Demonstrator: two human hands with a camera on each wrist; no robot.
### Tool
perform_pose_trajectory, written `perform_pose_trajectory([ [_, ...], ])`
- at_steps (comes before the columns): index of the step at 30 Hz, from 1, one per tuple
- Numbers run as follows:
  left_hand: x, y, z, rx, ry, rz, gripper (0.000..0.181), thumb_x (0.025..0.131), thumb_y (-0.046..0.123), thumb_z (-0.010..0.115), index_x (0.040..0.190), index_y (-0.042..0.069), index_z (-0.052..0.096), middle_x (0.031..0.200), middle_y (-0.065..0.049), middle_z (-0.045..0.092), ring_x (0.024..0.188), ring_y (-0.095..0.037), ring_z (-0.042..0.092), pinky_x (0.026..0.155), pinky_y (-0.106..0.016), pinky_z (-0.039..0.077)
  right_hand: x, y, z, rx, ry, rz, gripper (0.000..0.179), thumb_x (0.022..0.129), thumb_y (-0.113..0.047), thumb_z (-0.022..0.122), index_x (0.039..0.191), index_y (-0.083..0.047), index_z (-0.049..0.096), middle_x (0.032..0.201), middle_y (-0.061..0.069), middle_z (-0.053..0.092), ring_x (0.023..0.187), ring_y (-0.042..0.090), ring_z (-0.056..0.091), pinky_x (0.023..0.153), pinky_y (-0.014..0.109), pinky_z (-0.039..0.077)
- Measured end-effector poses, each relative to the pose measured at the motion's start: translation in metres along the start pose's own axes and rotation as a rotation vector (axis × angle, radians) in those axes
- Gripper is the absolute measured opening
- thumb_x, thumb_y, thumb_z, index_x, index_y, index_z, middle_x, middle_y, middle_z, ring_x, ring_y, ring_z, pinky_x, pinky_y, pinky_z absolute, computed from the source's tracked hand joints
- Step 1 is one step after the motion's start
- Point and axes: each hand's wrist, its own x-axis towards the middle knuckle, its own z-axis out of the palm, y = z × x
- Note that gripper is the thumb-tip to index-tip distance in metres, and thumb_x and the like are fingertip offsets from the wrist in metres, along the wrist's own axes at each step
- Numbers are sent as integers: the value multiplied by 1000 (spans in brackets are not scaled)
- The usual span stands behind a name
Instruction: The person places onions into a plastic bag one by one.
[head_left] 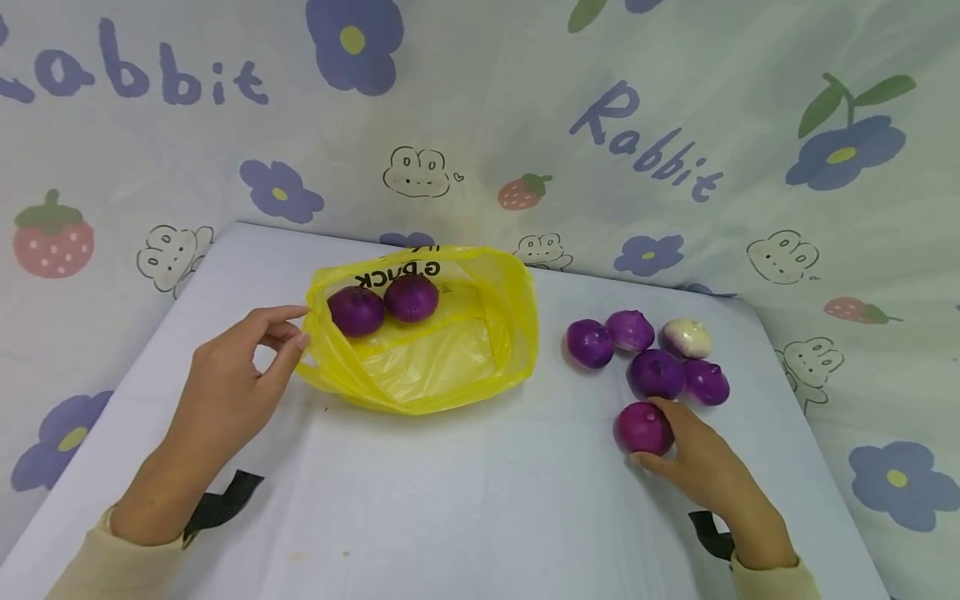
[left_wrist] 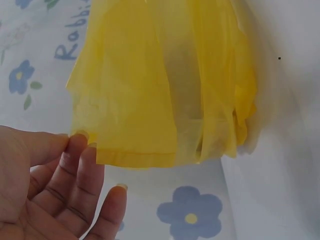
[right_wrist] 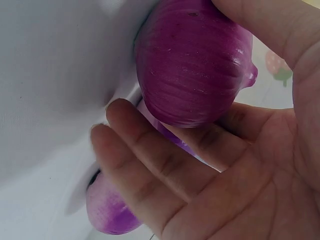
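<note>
My left hand (head_left: 232, 383) pinches the left edge of a yellow plastic bag (head_left: 442, 367) between thumb and fingertips, as the left wrist view also shows. The bag's mouth gapes wide, and two purple onions, one at the left (head_left: 356, 312) and another beside it (head_left: 412, 298), lie inside. At the right, my right hand (head_left: 705, 458) has its thumb and fingers around a reddish-purple onion (head_left: 642, 430). In the right wrist view, this onion (right_wrist: 195, 65) sits between the thumb and the curved fingers, close over the white surface.
Just beyond the right hand is a loose group of purple onions (head_left: 656, 374) with one pale onion (head_left: 686, 338). A white-covered table (head_left: 450, 517) carries everything. A printed cloth (head_left: 465, 108) with flowers and rabbits hangs behind. Black straps (head_left: 225, 504) show at both wrists.
</note>
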Motion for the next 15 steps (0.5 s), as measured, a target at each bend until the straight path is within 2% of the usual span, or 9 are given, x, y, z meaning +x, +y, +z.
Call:
perform_pose_trajectory([
  [15, 0, -1, 1, -6, -11, -18, 35, 98, 6, 73, 132, 4, 66, 95, -9, 70, 90, -25, 62, 64, -11, 35, 0, -2, 1, 28, 12, -26, 88, 87, -36, 86, 151, 6, 43, 151, 31, 48, 136, 51, 49, 105, 66, 43],
])
